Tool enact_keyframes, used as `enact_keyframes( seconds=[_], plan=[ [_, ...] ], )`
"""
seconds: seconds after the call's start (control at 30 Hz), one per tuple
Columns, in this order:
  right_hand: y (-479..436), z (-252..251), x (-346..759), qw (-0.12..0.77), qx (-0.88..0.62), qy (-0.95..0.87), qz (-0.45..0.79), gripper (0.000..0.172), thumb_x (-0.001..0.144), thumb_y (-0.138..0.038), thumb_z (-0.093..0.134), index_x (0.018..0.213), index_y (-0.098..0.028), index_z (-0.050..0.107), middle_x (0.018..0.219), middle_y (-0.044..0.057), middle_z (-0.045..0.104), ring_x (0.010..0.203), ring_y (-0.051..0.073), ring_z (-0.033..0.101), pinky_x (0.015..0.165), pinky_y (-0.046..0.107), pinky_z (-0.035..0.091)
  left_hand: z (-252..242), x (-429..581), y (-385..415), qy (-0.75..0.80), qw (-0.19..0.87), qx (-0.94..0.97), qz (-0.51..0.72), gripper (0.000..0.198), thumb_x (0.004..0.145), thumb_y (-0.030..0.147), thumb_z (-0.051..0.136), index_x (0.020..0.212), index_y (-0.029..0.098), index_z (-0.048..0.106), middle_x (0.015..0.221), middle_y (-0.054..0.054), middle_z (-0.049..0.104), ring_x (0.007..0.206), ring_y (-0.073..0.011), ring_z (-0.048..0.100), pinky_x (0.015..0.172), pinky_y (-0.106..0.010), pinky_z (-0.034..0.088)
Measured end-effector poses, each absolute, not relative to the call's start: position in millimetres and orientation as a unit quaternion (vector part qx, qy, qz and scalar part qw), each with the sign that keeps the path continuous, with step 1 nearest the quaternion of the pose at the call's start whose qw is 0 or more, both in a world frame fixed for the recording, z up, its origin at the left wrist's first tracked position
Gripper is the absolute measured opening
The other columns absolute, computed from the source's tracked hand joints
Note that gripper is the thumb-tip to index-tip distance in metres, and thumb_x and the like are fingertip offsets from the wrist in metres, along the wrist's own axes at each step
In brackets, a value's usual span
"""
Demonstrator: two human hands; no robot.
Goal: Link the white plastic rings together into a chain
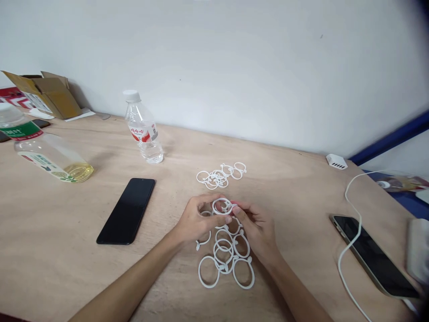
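Between my two hands a white ring [222,206] is held just above the table. My left hand [202,218] grips its left side between thumb and fingers. At its right side my right hand [254,222] pinches it, with the fingertips partly hidden. Below and around the hands lies a loose group of several white rings with small tabs [208,271], some overlapping. A second cluster of white rings [216,179] rests farther back on the wooden table [174,277].
A black phone [126,212] lies left, with a clear water bottle [144,129] behind it. Far left are a larger bottle [50,156] and an open cardboard box [56,96]. On the right are another phone [373,255], a white cable [346,250] and a white charger [336,161].
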State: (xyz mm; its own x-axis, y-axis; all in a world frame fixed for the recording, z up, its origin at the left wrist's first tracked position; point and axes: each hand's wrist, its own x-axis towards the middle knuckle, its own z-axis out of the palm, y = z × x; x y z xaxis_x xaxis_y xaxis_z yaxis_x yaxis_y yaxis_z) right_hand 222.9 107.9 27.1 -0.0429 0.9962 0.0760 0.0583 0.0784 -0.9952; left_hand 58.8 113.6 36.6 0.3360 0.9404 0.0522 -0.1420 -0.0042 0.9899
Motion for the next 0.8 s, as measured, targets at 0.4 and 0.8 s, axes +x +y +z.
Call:
enact_keyframes(
  seconds=[0.4,0.8],
  plan=[
    [188.4,16.4,249.6,0.392,-0.599,-0.645,0.269,0.037,0.076,-0.043,0.062,0.099,-0.015,0.071,0.081,0.007,0.071,0.068,0.018,0.06,0.069,0.033,0.048,28.4,55.6,117.1,0.548,0.305,0.692,0.358,0.051,0.067,0.032,0.077,0.116,0.024,0.064,0.106,-0.004,0.067,0.106,-0.0269,0.052,0.098,-0.046,0.033],
    [170.7,13.3,236.4,0.405,-0.591,-0.655,0.239,0.03,0.085,-0.045,0.051,0.09,-0.018,0.063,0.076,0.004,0.065,0.067,0.018,0.055,0.066,0.031,0.045,21.7,56.0,117.5,0.534,0.246,0.692,0.419,0.037,0.088,0.039,0.058,0.12,0.021,0.061,0.118,-0.009,0.06,0.112,-0.0253,0.049,0.1,-0.046,0.036]
  ],
)
